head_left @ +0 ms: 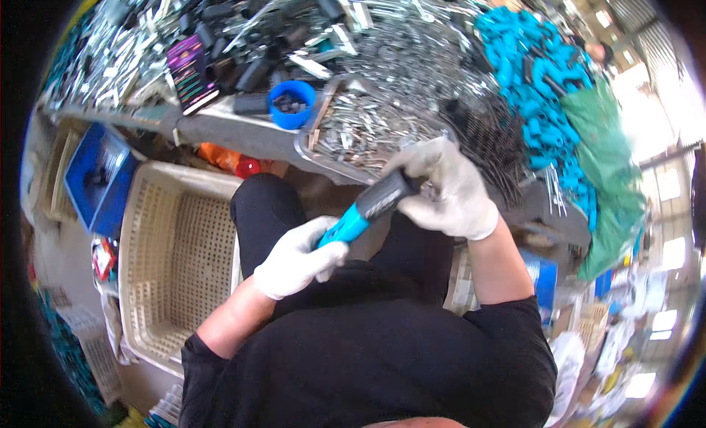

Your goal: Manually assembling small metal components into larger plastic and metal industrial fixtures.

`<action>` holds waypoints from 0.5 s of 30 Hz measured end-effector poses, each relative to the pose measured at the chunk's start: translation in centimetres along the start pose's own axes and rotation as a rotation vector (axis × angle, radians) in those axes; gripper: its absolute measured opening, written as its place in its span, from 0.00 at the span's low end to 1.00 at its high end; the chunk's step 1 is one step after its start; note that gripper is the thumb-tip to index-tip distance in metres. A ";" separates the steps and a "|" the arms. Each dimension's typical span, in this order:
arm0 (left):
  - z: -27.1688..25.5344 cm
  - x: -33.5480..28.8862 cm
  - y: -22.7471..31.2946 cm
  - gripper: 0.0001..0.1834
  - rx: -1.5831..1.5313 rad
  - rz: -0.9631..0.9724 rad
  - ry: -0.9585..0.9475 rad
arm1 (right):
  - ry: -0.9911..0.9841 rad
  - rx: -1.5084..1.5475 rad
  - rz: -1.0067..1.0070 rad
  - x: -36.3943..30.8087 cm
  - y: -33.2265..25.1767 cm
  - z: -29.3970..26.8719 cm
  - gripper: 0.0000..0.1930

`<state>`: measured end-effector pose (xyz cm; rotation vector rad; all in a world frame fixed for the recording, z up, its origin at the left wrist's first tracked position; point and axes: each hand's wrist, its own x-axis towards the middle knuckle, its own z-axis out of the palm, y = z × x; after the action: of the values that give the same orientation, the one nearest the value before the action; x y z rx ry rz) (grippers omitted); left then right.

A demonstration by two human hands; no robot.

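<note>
"Head view: where does the handle (365, 209) lie?"

"Between the two gloved hands, up over the person's legs (266, 204). Its long axis slants: blue end low and to the left, black end higher and to the right, pointing away from the body."

"Which hand is nearer to which end?"

"The left hand (301, 259) is on the blue end, its fingers closed round it, thumb laid along the upper side. The right hand (448, 189) is at the black end, so that tip lies just to the left of its palm."

"Are the right fingers tight?"

"They curl in a loose ring about the tip. I cannot tell whether they grip the handle itself or pinch something small; the gap there is dark and blurred."

"And what is around them?"

"Beyond the black end is a tray (323, 160) of small metal pieces, at the near edge of the bench. A blue cup (294, 120) stands just left of the tray, and a pale crate (184, 237) sits to the left of the legs, apart from both hands."
</note>
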<state>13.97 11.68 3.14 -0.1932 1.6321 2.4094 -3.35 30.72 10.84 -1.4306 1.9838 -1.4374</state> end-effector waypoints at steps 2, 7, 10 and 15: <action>0.1 -0.7 -1.1 0.19 -0.067 -0.103 -0.153 | -0.011 0.110 0.031 -1.6 -1.4 0.5 0.23; 3.0 -1.1 -0.3 0.18 -0.116 -0.154 -0.334 | -0.205 -0.019 -0.133 -4.8 -2.3 2.6 0.13; 4.0 -0.7 -0.5 0.22 0.046 -0.155 -0.269 | -0.028 -0.145 -0.109 -6.4 -1.6 4.3 0.14; 6.4 0.8 -1.1 0.31 0.370 0.043 -0.055 | 0.035 -0.273 0.074 -7.9 -0.9 4.6 0.13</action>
<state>13.58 18.13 4.35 -0.0275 2.0331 2.0694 4.02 34.85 7.27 -1.4276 2.3009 -1.2053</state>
